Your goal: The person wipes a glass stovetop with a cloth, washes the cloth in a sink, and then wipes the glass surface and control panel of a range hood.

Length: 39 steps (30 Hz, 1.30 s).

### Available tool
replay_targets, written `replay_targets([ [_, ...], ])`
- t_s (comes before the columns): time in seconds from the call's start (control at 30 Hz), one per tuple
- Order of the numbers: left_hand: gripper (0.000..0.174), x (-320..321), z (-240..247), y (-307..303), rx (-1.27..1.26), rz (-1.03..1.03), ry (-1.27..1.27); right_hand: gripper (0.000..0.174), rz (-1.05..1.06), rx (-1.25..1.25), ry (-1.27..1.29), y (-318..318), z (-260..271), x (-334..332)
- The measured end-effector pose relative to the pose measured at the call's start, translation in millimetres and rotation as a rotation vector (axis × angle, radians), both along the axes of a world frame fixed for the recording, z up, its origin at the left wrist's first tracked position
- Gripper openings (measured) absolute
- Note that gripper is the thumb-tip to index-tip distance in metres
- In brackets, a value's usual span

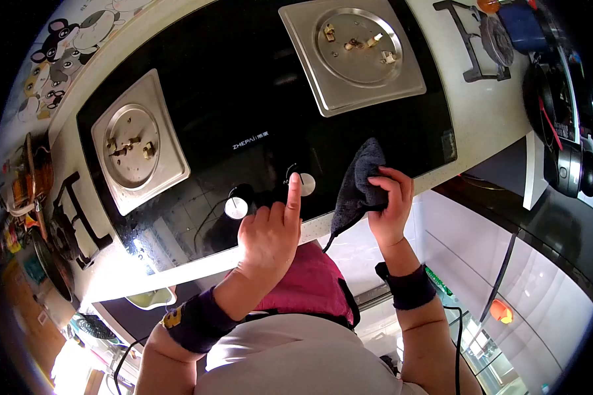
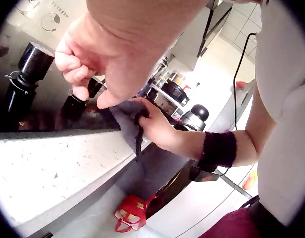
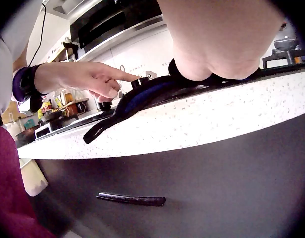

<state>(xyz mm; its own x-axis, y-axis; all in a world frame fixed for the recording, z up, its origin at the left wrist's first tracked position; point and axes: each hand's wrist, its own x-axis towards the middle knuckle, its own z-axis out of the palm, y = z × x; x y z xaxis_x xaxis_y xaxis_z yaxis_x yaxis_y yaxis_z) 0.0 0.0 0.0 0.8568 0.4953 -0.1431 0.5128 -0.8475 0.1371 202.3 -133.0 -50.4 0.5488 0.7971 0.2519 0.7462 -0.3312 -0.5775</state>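
My left hand (image 1: 270,238) reaches over the front of a black glass gas cooktop (image 1: 230,85). Its index finger is stretched out with the tip at the right control knob (image 1: 307,185), while the other fingers are bent. The left knob (image 1: 236,208), silver-topped and black-sided, stands beside that hand. Near the cooktop's front edge, my right hand (image 1: 394,205) grips a dark grey cloth (image 1: 361,176) between thumb and fingers. A thin loop end of the cloth hangs past the counter edge, and the right wrist view shows a blue patch on it.
Two steel burner plates (image 1: 112,178) (image 1: 408,85) lie bare of their grates. Black pan supports (image 1: 79,220) (image 1: 473,43) sit on the counter at either side. A black pot (image 1: 550,105) stands far right. Below the counter is a dark cabinet front with a handle (image 3: 131,199).
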Motion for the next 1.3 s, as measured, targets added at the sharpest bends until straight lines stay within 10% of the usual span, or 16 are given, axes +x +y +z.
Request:
replay_targets([
  [0.27,0.079,-12.0,-4.0,-15.2,0.051,-0.039,-0.092,0.045,-0.006,0.033,-0.019,5.3,-1.2,-2.4],
  [0.47,0.072,-24.4,-7.1,-13.6,-0.424,0.023,-0.358,0.046,-0.006,0.011,-0.004,4.3,2.5,-1.8],
  [0.77,0.075,11.0,-27.1,1.2,-0.967,0.620,-0.551,0.045,-0.179,0.249,0.918,25.7,35.5,-21.5],
  [1.0,0.041,26.4,-52.4,3.3,-1.598,1.023,-1.009,0.039,0.229,0.020,0.383,72.7,39.5,-53.4],
  [1.07,0.034,15.7,-51.4,3.9,-1.112,0.609,-0.772,0.037,0.194,0.058,0.434,78.6,29.5,-53.7],
  [1.3,0.029,18.3,-41.5,8.0,-0.973,0.635,-0.647,0.036,0.135,0.107,0.651,87.7,22.3,-45.9],
])
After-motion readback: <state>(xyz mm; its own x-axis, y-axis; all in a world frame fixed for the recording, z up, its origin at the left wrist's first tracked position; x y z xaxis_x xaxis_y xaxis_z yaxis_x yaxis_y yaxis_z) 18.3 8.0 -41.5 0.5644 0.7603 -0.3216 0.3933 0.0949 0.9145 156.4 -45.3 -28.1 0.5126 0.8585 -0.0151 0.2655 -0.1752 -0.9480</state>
